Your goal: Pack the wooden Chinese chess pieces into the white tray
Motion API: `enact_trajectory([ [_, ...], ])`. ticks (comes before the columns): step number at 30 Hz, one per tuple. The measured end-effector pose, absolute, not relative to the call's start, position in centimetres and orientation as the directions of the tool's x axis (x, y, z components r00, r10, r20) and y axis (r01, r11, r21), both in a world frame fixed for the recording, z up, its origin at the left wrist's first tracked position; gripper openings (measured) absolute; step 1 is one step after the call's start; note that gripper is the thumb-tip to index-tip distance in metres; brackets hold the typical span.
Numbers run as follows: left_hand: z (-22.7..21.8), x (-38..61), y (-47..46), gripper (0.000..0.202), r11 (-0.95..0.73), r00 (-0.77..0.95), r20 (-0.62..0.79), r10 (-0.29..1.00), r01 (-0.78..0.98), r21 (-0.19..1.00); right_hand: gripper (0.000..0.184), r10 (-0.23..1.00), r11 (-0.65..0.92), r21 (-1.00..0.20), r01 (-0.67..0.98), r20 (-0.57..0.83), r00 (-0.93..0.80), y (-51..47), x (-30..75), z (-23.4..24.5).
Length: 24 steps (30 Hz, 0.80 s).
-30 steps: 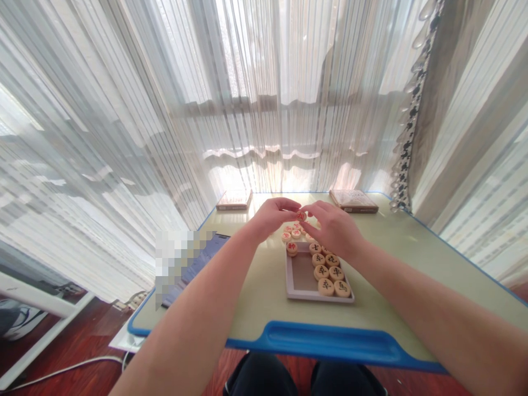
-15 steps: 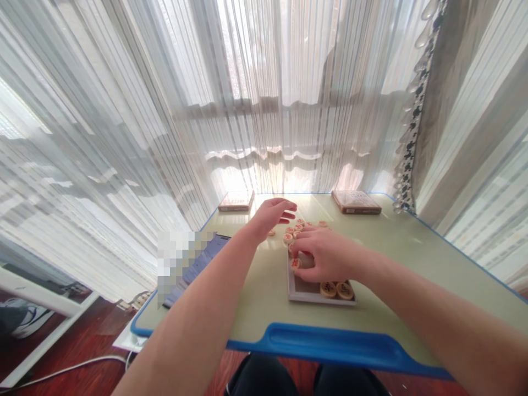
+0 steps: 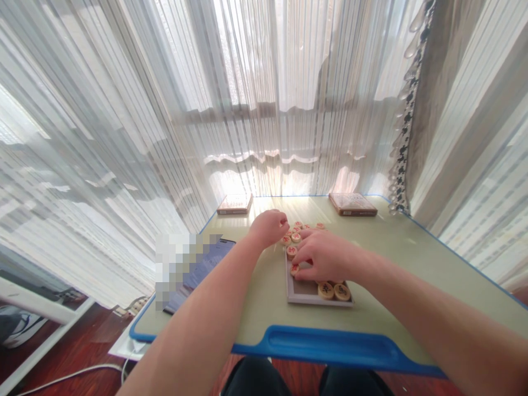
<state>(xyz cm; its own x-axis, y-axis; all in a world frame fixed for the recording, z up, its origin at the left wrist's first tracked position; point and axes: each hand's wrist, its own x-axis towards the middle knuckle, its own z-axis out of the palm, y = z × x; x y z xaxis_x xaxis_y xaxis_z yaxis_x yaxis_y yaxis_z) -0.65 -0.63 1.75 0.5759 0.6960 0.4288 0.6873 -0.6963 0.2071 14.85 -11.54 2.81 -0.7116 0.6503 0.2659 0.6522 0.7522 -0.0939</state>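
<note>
My right hand lies low over a shallow white tray on the green table top, fingers curled and pinching a round wooden chess piece with a red mark at the tray's left side. Two black-marked pieces show at the tray's near end; the hand hides the others. My left hand is curled shut just beyond the tray. Its fingertips are at a loose cluster of red-marked pieces, and what they hold is hidden.
Two flat boxes lie at the table's far edge, one at the left, one at the right. A dark flat device lies at the left edge. The near edge has a blue rim with a groove. Sheer curtains close in behind.
My right hand came down from the loose pieces into the tray with one piece. My left hand opened after the two hands met, then dropped and curled shut at the loose cluster.
</note>
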Motion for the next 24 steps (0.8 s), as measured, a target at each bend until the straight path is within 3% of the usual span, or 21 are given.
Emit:
enact_trajectory([
  [3, 1.7, -0.75, -0.78, 0.022, -0.699, 0.611, 0.396, 0.685, 0.705, 0.122, 0.018, 0.653, 0.747, -0.054, 0.662, 0.246, -0.716, -11.61, 14.86, 2.9],
  [14, 2.06, -0.86, -0.98, 0.023, -0.67, 0.595, 0.377, 0.71, 0.736, 0.099, 0.02, 0.663, 0.735, -0.06, 0.675, 0.272, -0.698, -12.04, 14.35, 3.16],
  [24, 2.13, -0.98, -0.98, 0.024, -0.672, 0.597, 0.372, 0.711, 0.732, 0.111, 0.019, 0.659, 0.751, -0.114, 0.65, 0.182, -0.73, -11.92, 14.15, 2.75],
])
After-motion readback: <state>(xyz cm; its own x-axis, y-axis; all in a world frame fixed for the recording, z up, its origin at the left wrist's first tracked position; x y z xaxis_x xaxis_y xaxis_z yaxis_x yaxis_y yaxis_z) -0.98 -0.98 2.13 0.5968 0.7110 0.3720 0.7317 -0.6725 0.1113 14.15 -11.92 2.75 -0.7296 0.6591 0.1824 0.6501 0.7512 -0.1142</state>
